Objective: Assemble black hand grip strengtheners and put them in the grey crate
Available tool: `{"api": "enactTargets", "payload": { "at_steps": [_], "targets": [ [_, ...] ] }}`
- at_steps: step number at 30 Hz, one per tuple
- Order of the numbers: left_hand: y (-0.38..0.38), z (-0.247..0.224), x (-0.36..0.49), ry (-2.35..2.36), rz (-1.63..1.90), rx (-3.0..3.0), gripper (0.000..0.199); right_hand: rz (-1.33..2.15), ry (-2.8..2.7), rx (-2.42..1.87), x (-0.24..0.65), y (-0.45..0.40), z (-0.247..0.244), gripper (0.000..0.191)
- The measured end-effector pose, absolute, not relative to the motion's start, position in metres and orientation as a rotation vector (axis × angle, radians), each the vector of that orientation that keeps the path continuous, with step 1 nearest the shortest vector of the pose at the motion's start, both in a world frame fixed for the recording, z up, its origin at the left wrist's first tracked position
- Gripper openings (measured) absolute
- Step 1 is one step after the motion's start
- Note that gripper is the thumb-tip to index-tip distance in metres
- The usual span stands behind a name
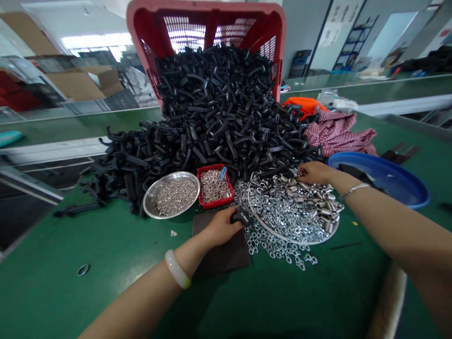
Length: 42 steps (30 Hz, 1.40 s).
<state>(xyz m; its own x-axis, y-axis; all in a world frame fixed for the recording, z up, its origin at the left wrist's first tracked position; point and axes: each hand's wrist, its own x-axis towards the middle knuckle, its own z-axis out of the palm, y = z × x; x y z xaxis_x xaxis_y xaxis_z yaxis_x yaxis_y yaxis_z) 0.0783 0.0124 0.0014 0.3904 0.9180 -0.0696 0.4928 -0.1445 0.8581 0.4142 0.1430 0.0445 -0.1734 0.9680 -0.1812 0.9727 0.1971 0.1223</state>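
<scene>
The left hand (223, 227) is closed around a black plastic handle (241, 216), above a flat dark-brown pad (229, 256) on the green bench (123, 287). The handle's visible end juts rightward past the fingers, its exposed part running roughly left to right. The right hand (313, 173) is at the far side of a round, pale-rimmed tray (306, 243), fingers curled together at shiny coiled metal springs (329, 207). From there, the handle lies leftward and nearer the wearer. The right fingertips are partly hidden; I cannot tell whether they grip anything.
</scene>
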Motion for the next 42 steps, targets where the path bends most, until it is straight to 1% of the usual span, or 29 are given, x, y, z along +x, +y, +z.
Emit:
{"api": "enactTargets", "payload": {
  "at_steps": [2,5,7,9,11,13,16,18,19,21,24,26,29,30,31,32,34,35,36,37,39,42],
  "targets": [
    [0.013,-0.001,0.073,1.349,0.617,1.689,0.017,-0.079,2.313,1.931,0.414,0.134,0.048,0.026],
    [0.016,-0.004,0.072,1.468,0.573,1.564,0.015,-0.056,2.495,2.074,0.403,0.111,0.056,0.032],
    [0.019,-0.004,0.078,1.472,0.54,1.601,0.013,0.029,2.649,2.112,0.389,0.093,0.062,0.034],
    [0.023,-0.003,0.085,1.471,0.48,1.721,0.012,0.031,2.732,2.104,0.377,0.078,0.067,0.029],
    [0.025,-0.001,0.092,1.478,0.382,1.921,0.011,-0.153,2.689,2.066,0.369,0.07,0.071,0.026],
    [0.025,0.003,0.097,1.453,0.251,2.148,0.012,-0.431,2.575,2.133,0.368,0.066,0.074,0.029],
    [0.02,0.009,0.101,1.391,0.077,2.349,0.018,-0.992,2.472,2.346,0.369,0.062,0.075,0.036],
    [0.017,0.012,0.104,1.401,0.001,2.388,0.021,-1.418,2.338,2.355,0.368,0.059,0.072,0.036],
    [0.016,0.013,0.106,1.421,-0.02,2.395,0.022,-1.572,2.255,2.345,0.367,0.058,0.069,0.035],
    [0.015,0.013,0.11,1.453,-0.035,2.402,0.023,-1.721,2.135,2.398,0.365,0.056,0.061,0.032],
    [0.015,0.012,0.114,1.482,-0.053,2.402,0.024,-1.712,2.214,2.493,0.366,0.053,0.051,0.029],
    [0.014,0.011,0.116,1.487,-0.068,2.412,0.025,-1.827,2.333,2.377,0.367,0.051,0.05,0.029],
    [0.011,0.014,0.116,1.446,-0.073,2.428,0.027,-2.084,2.472,2.125,0.371,0.05,0.056,0.04],
    [0.01,0.015,0.116,1.425,-0.078,2.426,0.026,-2.057,2.528,2.114,0.375,0.051,0.058,0.043],
    [0.009,0.016,0.116,1.409,-0.083,2.421,0.025,-1.913,2.594,2.17,0.38,0.053,0.06,0.043],
    [0.009,0.016,0.115,1.399,-0.087,2.414,0.024,-1.643,2.653,2.262,0.386,0.055,0.061,0.042],
    [0.007,0.015,0.115,1.399,-0.083,2.407,0.023,-0.898,2.674,2.339,0.4,0.057,0.061,0.035],
    [0.007,0.014,0.114,1.41,-0.072,2.404,0.023,-0.566,2.64,2.275,0.407,0.056,0.06,0.03],
    [0.007,0.012,0.114,1.429,-0.06,2.396,0.023,-0.326,2.602,2.155,0.412,0.054,0.059,0.027],
    [0.007,0.009,0.113,1.452,-0.048,2.381,0.022,-0.174,2.574,2.019,0.415,0.051,0.057,0.026],
    [0.009,0.005,0.112,1.495,0.006,2.33,0.019,-0.022,2.522,1.846,0.415,0.043,0.051,0.025],
    [0.016,0.0,0.109,1.523,0.271,2.115,0.014,0.116,2.474,1.873,0.407,0.037,0.044,0.023]
  ]
}}
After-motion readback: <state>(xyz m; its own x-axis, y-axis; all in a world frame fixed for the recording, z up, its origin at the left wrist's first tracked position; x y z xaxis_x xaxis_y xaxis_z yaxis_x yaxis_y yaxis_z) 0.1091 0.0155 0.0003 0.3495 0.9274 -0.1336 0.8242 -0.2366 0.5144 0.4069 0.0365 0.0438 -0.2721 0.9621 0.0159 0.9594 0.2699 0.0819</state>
